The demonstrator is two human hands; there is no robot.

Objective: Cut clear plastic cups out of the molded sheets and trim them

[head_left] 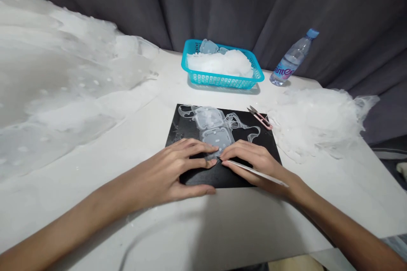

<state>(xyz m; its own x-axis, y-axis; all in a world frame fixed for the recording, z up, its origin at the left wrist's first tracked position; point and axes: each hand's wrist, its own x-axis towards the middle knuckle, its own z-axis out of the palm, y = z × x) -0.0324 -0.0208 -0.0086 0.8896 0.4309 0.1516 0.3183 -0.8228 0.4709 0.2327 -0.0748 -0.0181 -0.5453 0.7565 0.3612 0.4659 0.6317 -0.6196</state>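
slim bare forearms (95, 207) taper to narrow wrists (140, 180); left hand (178, 165) and right hand (261, 161) have slender fingers (202, 148).

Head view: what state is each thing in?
Bottle, standing, capped, looks part full.
Basket, open-topped, loaded with white material.
Snips, lying down, blades parted.
Black mat, flat, partly covered.
Translucent pieces, laid on the mat.
Pen-like tool, gripped in the right hand.
Left hand, fingers apart.
White heaps, loosely piled.
Curtain, hanging in folds.

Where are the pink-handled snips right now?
In the head view, the snips lie right of centre, at the upper right corner of the black mat, just left of the white sheer pile.
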